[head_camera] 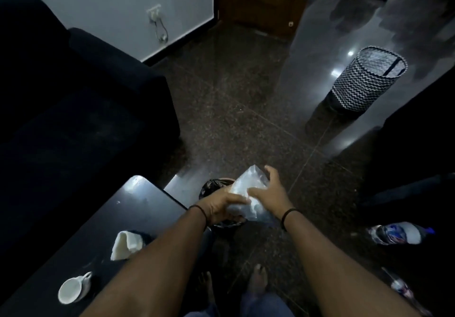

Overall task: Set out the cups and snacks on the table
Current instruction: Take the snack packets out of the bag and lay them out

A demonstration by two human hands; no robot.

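Plastic snack bag (248,194) pinched by both our grips, left hand (221,206) & right hand (270,191); bin (211,187) right below, so a slip drops it in.

Single head-worn view, looking forward and steeply down, close over forearms, floor beyond

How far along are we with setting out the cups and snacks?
Early. Two white cups lie tipped on the black table. Both hands, left hand and right hand, hold a clear plastic bag over the bin. No snacks visible on the table yet.
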